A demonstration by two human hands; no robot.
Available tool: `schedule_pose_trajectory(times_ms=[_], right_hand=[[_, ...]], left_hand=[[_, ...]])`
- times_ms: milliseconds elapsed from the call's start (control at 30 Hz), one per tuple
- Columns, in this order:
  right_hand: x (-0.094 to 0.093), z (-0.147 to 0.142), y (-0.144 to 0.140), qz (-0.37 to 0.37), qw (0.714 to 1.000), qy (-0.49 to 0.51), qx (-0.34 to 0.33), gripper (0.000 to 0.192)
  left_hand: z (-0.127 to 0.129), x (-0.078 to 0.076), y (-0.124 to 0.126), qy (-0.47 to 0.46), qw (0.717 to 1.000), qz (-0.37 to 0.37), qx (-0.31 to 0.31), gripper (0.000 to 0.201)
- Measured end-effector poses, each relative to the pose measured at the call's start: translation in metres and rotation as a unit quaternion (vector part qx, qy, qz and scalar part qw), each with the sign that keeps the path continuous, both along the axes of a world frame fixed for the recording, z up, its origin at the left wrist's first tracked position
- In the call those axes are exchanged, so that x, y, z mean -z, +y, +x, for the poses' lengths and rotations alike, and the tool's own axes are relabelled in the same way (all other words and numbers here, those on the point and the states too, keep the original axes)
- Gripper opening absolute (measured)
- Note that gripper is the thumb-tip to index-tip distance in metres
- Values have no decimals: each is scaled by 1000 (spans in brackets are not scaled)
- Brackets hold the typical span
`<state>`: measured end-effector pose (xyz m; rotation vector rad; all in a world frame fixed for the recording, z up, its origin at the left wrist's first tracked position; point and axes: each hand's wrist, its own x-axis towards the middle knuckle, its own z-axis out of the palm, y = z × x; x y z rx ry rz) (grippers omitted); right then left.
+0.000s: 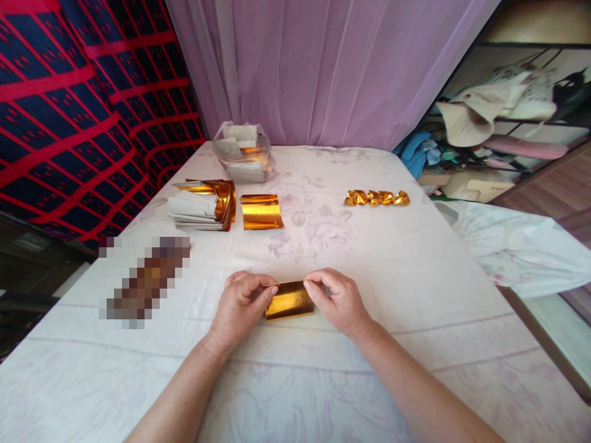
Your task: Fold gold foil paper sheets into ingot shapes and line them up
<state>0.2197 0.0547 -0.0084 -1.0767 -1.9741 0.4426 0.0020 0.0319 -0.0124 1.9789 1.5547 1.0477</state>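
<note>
left hand [240, 307]: bare, no rings or watch showing | right hand [339, 301]: same deal, short plain nails | forearms: both bare to the frame edge, no sleeves in sight

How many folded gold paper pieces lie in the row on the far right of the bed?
4, as far as can be told: the folded gold pieces touch side by side in one row, far right of the sheet held by both hands; small, so one may be hidden.
</note>
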Motion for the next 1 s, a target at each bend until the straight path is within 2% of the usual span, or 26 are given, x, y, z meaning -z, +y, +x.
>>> schedule_pose_trajectory(times_ms=[667,1000], right_hand=[[3,-1,-2,4,1000,-23,13,20],[14,1,1,-2,987,-154,55,17]], left_hand=[[1,-4,-1,1,998,-66,-5,16],[13,-6,7,145,987,-68,-31,12]])
